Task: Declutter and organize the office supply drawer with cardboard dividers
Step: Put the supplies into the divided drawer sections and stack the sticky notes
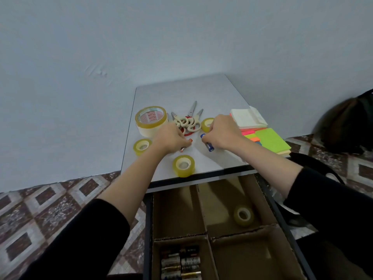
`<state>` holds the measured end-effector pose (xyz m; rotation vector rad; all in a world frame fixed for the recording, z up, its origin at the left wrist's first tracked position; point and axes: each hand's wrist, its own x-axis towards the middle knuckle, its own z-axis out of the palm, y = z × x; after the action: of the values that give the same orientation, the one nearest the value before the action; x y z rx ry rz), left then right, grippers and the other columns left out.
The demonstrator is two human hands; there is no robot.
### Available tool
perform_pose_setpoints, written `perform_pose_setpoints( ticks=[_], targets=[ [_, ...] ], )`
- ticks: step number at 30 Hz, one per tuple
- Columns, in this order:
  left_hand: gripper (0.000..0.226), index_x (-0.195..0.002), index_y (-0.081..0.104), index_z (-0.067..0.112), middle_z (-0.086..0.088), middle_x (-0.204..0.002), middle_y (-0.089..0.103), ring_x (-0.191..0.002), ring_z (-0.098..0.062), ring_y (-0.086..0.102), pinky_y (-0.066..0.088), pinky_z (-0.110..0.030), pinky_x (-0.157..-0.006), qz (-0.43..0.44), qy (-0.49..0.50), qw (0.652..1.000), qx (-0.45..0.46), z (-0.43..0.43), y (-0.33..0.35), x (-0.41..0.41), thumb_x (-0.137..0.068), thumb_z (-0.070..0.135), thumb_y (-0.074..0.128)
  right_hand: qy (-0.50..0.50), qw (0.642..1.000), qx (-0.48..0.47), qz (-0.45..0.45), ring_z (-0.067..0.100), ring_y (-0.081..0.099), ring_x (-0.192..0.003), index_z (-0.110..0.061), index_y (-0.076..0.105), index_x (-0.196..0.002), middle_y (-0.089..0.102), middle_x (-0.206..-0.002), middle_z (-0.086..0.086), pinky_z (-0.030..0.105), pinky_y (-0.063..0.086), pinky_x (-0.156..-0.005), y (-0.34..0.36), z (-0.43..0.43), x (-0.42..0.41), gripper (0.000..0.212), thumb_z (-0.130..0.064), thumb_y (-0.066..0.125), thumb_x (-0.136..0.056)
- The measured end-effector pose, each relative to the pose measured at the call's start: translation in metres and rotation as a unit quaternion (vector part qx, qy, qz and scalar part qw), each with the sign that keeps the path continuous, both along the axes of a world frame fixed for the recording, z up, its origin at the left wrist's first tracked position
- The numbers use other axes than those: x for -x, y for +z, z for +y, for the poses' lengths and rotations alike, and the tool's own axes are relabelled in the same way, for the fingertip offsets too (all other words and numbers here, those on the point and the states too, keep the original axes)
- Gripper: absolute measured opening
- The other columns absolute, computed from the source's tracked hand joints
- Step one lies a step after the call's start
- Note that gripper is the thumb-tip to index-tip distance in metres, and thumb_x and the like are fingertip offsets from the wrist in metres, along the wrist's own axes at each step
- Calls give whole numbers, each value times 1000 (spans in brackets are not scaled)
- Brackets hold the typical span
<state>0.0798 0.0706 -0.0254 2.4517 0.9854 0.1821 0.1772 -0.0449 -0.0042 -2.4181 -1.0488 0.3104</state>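
Observation:
On the white cabinet top my left hand grips an orange-capped marker. My right hand grips a blue marker, and its fingers touch a small clear tape roll. Between the hands lie cream-handled scissors. A large tape roll and two small rolls sit on the top. Below, the open drawer has cardboard dividers. One tape roll lies in the far right compartment, and several batteries lie in the near left one.
Sticky note pads and a white note block lie at the cabinet top's right edge. A dark bag sits to the right. Patterned floor tiles and a pale wall surround the cabinet.

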Motion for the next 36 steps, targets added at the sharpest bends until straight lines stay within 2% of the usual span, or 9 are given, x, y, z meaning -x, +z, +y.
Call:
perform_pose_setpoints(
  ticks=[2,4,7,12,18,22,28,32,36],
  targets=[
    [17,-75,73,4,-3,-65,64,-61,-9,52,40,-18,-54,-63,-21,998,19,-2,8,11,-79,20,72,11,999,-32,23,22,52,-59,5,68,-70,62,-64,15,31,42,-51,0,-9,0,20,-14,70,-71],
    [14,-73,73,6,5,-54,58,-52,-4,47,35,-9,-48,-105,-48,993,12,-9,21,27,-77,19,74,37,995,-59,64,15,52,-54,4,72,-74,69,-74,16,31,45,-55,-1,-23,6,19,-14,72,-72],
    [14,-65,71,14,14,-42,54,-45,2,47,34,-6,-47,-123,-88,988,16,-30,40,59,-76,21,75,74,985,-80,132,2,48,-37,-10,69,-65,67,-66,4,16,38,-44,-6,-48,24,11,-13,75,-73],
    [6,-74,72,17,6,-62,67,-54,5,57,40,-6,-53,-36,-173,981,76,-75,22,113,-76,23,74,125,974,-28,184,1,45,-33,-13,69,-65,57,-43,-11,12,37,-40,-37,-79,53,11,-15,77,-73],
    [6,-77,72,24,13,-67,66,-64,9,59,44,-6,-58,55,-155,980,110,-92,-39,151,-76,29,74,179,961,31,207,-7,53,-47,-13,74,-79,64,-66,-8,7,37,-43,-80,-96,77,5,-17,76,-75],
    [15,-91,72,19,16,-76,63,-63,9,53,41,-2,-61,148,-187,969,67,-100,-70,158,-84,30,66,212,958,65,183,0,60,-73,-19,71,-83,64,-77,-9,16,48,-64,-101,-94,90,7,-21,74,-77],
    [19,-100,70,23,8,-97,69,-84,-3,60,44,-17,-75,241,-232,942,-21,-109,-98,161,-85,28,60,243,950,65,184,-1,60,-72,-15,73,-84,65,-75,-10,12,46,-64,-120,-88,95,8,-20,74,-78],
    [20,-103,67,29,4,-101,64,-92,-15,60,41,-23,-67,288,-279,910,-111,-113,-104,161,-89,35,55,243,948,66,195,-1,59,-74,-17,71,-84,64,-77,-11,11,43,-64,-122,-86,97,7,-19,73,-78],
    [24,-108,66,22,0,-102,65,-92,-19,61,40,-25,-67,325,-299,888,-130,-121,-116,162,-93,30,50,241,948,66,198,-3,57,-73,-18,70,-85,62,-75,-14,10,41,-63,-122,-86,96,7,-20,73,-78]
  ],
)
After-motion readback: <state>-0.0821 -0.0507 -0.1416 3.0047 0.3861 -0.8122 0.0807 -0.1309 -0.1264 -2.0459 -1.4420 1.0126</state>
